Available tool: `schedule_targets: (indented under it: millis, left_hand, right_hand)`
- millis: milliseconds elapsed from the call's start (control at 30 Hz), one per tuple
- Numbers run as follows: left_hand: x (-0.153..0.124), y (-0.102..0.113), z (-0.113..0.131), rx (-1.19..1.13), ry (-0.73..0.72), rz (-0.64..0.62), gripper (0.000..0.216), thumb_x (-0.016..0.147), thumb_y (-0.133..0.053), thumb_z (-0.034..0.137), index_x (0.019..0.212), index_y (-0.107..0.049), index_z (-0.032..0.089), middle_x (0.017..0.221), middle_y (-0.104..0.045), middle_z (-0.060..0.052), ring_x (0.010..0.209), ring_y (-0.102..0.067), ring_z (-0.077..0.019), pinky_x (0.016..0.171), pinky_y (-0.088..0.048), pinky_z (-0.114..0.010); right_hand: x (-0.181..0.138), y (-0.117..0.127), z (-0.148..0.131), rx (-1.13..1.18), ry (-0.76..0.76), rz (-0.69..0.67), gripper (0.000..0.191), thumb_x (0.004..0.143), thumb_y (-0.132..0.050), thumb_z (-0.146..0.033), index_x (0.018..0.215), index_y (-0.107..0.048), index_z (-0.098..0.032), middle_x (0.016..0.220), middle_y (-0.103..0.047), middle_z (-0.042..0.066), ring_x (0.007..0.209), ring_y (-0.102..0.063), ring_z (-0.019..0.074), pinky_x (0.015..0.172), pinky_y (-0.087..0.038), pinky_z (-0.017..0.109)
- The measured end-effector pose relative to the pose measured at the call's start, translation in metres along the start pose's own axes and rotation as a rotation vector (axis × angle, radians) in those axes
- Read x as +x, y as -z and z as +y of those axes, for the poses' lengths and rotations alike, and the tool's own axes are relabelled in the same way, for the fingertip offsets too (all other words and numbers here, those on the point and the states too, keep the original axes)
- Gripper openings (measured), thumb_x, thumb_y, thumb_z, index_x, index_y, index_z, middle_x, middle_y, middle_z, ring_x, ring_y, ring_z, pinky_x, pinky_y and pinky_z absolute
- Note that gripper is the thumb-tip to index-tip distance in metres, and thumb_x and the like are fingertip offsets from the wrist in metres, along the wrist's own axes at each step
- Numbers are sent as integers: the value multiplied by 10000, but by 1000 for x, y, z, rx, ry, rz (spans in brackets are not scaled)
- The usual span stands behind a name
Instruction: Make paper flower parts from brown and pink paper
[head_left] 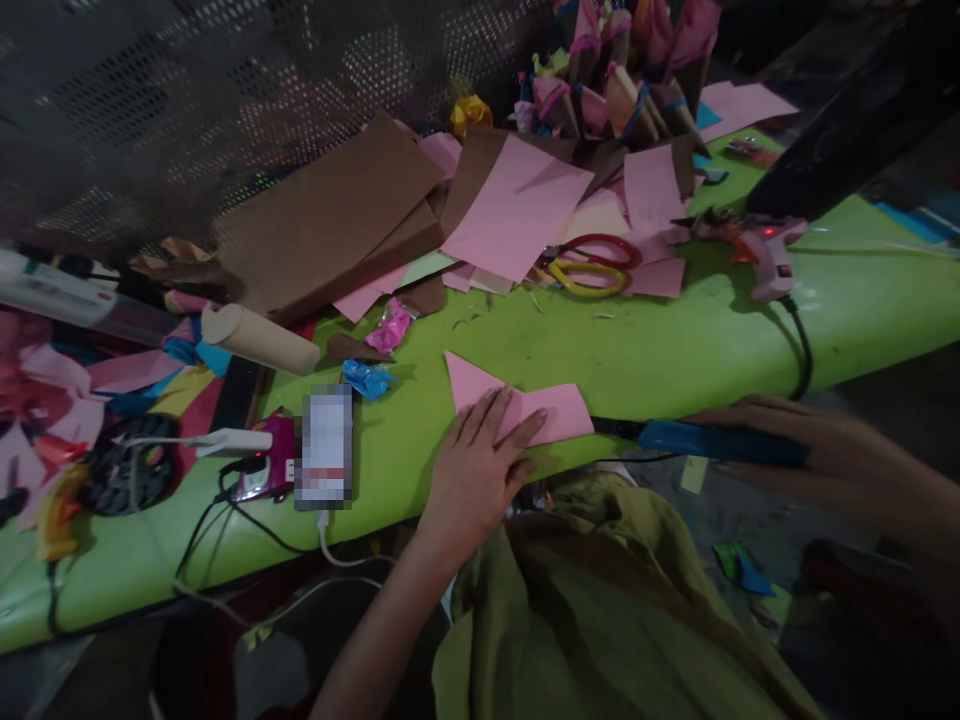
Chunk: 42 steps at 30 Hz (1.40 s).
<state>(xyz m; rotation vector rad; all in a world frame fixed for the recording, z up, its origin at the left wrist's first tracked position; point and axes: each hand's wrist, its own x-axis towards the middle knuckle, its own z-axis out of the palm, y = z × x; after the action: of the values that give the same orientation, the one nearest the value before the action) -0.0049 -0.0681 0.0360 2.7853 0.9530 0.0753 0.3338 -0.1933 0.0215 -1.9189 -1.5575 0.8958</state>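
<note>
A folded piece of pink paper lies near the front edge of the green table. My left hand rests on its left part with fingers spread out flat, pressing it down. On the right, my right hand is closed round the blue handle of a slim tool. The tool's dark, narrow end meets the paper's right edge; whether it lies inside the fold or under it, I cannot tell. Behind the paper, scissors with red and yellow handles lie on pink sheets.
A pink glue gun with a lit red light rests at the right. Brown card and pink sheets are piled at the back. Left are a phone, a plugged-in purple power adapter, a cardboard tube and trailing cables.
</note>
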Motion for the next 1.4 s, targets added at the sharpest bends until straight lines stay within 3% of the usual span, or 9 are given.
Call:
schedule_targets:
  millis: [200, 367, 533, 1033, 1200, 1400]
  left_hand:
    - [1, 1, 3, 70, -20, -23, 635, 971, -549, 508, 1569, -358, 416, 1665, -333, -95, 1546, -280, -365, 1192, -357, -572]
    - [1, 0, 3, 126, -22, -30, 677, 966, -510, 575, 1590, -285, 441, 1668, -331, -80, 1542, -294, -351, 1186, -372, -557]
    - [1, 0, 2, 137, -30, -49, 709, 960, -485, 616, 1603, -249, 432, 1676, -317, -79, 1543, -290, -356, 1204, -346, -562]
    - [0, -2, 2, 108, -35, -42, 717, 938, -500, 646, 1590, -306, 419, 1671, -314, -102, 1548, -273, -362, 1202, -333, -572]
    - [0, -2, 2, 110, -39, -34, 717, 941, -490, 651, 1592, -302, 418, 1672, -312, -105, 1546, -274, -361, 1202, -325, -572]
    - [0, -2, 3, 100, -35, -32, 703, 946, -484, 649, 1587, -315, 416, 1677, -302, -108, 1550, -266, -358, 1206, -319, -565]
  right_hand:
    - [-5, -4, 4, 3, 70, 4, 369, 800, -709, -523, 1162, -745, -461, 1058, -751, 42, 891, -728, 289, 772, -599, 392]
    - [-3, -5, 10, -2, 160, 13, 409, 834, -691, -571, 1170, -764, -349, 985, -729, 56, 830, -720, 245, 754, -593, 335]
    - [-2, -4, 12, 10, 217, 9, 395, 844, -711, -551, 1178, -762, -346, 984, -731, 41, 828, -721, 218, 770, -590, 299]
    - [-9, -18, -8, -11, 155, -12, 440, 887, -640, -592, 1226, -742, -330, 1012, -719, 66, 855, -709, 233, 780, -572, 323]
    - [-10, -22, -14, -34, 182, -23, 439, 894, -621, -610, 1209, -749, -331, 1014, -729, 67, 838, -717, 234, 753, -574, 316]
    - [-9, -33, -10, -87, 290, 17, 377, 927, -615, -505, 1249, -731, -346, 1050, -745, 55, 856, -741, 220, 774, -590, 301]
